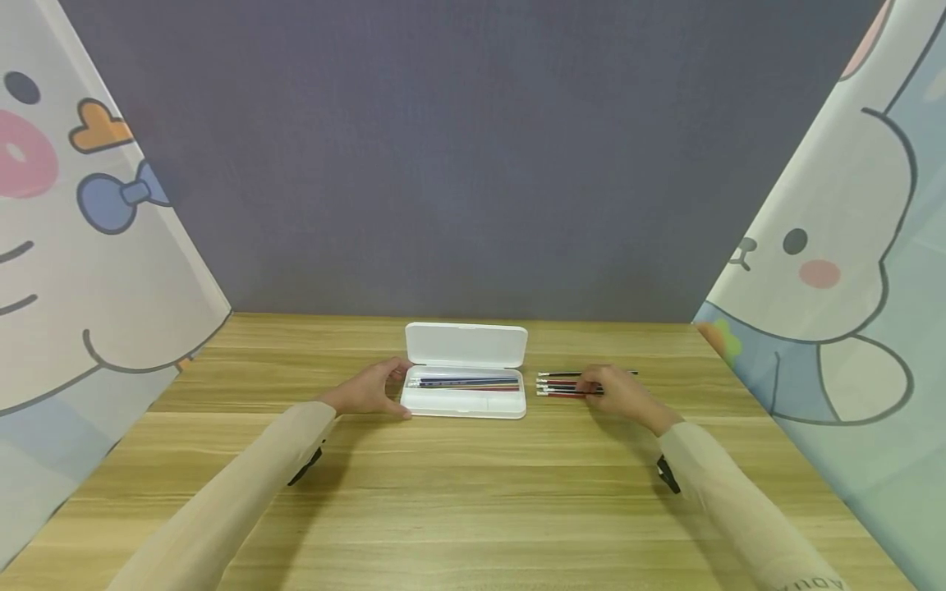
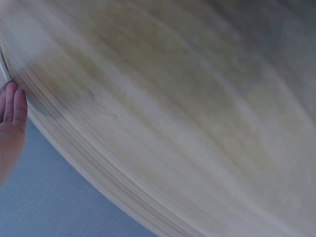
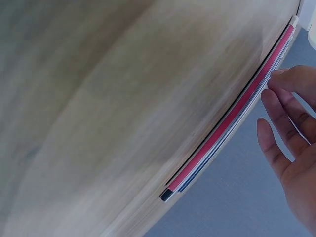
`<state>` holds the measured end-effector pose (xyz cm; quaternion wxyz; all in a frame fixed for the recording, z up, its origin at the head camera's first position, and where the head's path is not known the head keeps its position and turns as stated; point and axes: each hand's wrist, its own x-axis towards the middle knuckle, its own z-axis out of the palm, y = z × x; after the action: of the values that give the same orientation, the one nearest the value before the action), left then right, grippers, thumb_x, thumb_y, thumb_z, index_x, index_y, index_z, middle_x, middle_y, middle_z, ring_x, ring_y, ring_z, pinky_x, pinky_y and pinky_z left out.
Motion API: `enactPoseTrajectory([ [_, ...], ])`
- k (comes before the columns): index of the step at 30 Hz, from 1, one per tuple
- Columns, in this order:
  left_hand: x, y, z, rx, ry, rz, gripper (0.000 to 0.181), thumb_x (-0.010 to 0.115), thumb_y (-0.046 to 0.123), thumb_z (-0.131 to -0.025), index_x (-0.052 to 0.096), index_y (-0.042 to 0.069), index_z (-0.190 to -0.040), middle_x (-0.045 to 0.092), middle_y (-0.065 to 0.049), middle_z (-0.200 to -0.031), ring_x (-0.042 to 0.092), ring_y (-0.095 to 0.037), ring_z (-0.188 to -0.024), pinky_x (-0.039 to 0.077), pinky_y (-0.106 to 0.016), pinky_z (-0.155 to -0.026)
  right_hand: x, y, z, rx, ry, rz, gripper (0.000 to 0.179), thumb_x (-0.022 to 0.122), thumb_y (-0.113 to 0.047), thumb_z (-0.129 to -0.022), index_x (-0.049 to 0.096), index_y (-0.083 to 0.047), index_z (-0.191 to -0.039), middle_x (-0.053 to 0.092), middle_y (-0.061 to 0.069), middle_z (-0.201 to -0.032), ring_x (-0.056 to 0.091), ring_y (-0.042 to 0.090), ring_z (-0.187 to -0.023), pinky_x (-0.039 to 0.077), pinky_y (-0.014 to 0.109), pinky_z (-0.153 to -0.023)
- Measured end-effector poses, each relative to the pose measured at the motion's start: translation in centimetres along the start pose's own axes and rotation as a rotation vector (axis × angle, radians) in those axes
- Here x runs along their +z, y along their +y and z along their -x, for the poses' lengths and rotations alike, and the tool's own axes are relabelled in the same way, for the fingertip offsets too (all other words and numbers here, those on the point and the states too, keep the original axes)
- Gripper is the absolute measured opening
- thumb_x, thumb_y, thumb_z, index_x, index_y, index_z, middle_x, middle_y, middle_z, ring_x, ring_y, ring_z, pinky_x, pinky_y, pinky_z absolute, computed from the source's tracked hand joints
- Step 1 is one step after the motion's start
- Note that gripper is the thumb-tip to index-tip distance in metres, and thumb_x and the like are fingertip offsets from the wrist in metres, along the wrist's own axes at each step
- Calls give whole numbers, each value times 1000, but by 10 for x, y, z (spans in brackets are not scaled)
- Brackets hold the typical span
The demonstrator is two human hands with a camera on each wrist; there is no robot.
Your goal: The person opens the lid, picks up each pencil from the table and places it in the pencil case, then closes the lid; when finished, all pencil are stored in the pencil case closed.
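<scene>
A white pencil case (image 1: 443, 404) lies with its lid (image 1: 466, 345) raised at the back. Several pencils (image 1: 466, 383), blue and reddish, lie in its rear part. My left hand (image 1: 367, 387) holds the case's left end, thumb at the front corner and fingers at the back. To the right of the case, several pencils (image 1: 550, 386) with white eraser ends lie side by side on the table, red and dark. Over them, my right hand (image 1: 617, 392) pinches at a pencil with thumb and forefinger; its fingertips partly hide which one. A red pencil (image 3: 232, 113) shows nearest in the right wrist view.
The wooden table (image 1: 458, 501) meets a dark grey panel (image 1: 458, 164) along its far edge. Cartoon-printed sheets stand on the left (image 1: 89, 246) and right (image 1: 835, 246). Each wrist wears a black band, the left one (image 1: 305, 466) and the right one (image 1: 668, 474).
</scene>
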<state>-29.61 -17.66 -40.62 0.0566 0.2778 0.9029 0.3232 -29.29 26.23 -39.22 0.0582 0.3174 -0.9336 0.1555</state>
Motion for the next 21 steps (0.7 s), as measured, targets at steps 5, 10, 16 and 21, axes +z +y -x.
enactPoseTrajectory([
  [5,0,1,0,-11,1,-1,81,83,29,-63,43,-1,-127,55,-17,-120,52,-32,-110,43,-47,-95,1,2,1,-2,1,14,16,69,4,-73,66,-6,-85,66,3,-81,60,15,-72,52,27,-63],
  [10,0,2,1,-23,-6,5,81,83,29,-64,42,-1,-128,54,-17,-122,51,-33,-111,42,-47,-96,3,3,1,-5,-1,21,16,69,5,-72,66,-5,-85,65,3,-81,60,14,-70,51,25,-62],
  [16,0,3,1,-17,-8,20,82,83,28,-64,42,-2,-128,53,-18,-122,50,-34,-111,42,-48,-96,6,5,2,-7,-15,22,17,68,5,-73,67,-6,-85,65,2,-81,59,12,-70,50,23,-60],
  [21,-1,3,1,-19,-7,18,83,83,28,-64,41,-2,-128,53,-19,-122,50,-34,-111,42,-48,-96,8,6,2,-12,-19,24,18,67,7,-73,67,-9,-82,65,1,-80,59,11,-69,50,22,-60],
])
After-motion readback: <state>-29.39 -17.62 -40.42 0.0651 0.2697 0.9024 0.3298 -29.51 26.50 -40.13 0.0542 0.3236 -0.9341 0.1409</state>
